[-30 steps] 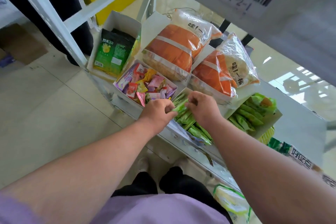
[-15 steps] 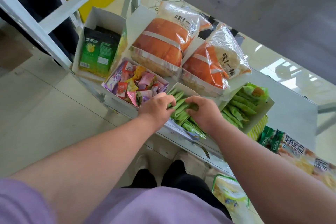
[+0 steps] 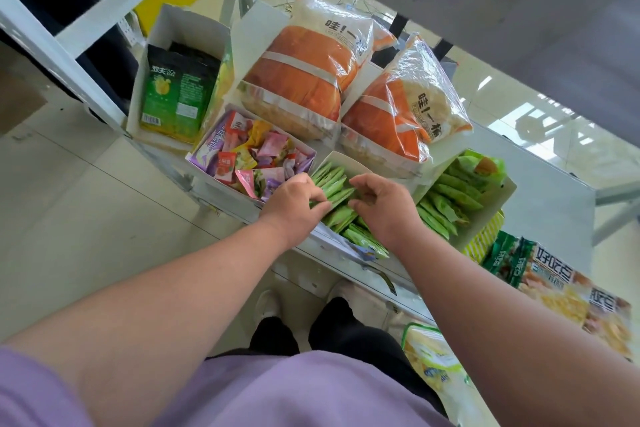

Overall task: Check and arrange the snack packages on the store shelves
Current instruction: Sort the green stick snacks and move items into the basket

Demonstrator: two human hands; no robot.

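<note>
1. A row of slim green snack packets (image 3: 332,184) stands on edge in a white open box (image 3: 341,160) at the shelf's (image 3: 550,191) front edge, their long axes running from the front edge toward the back.
2. The packets lie between and under both hands.
3. The left hand (image 3: 294,204), knuckles up, pinches packets with curled fingers; the right hand (image 3: 384,204) appears to pinch some too, though its fingertips are partly hidden.
4. Both forearms reach forward and down.
</note>
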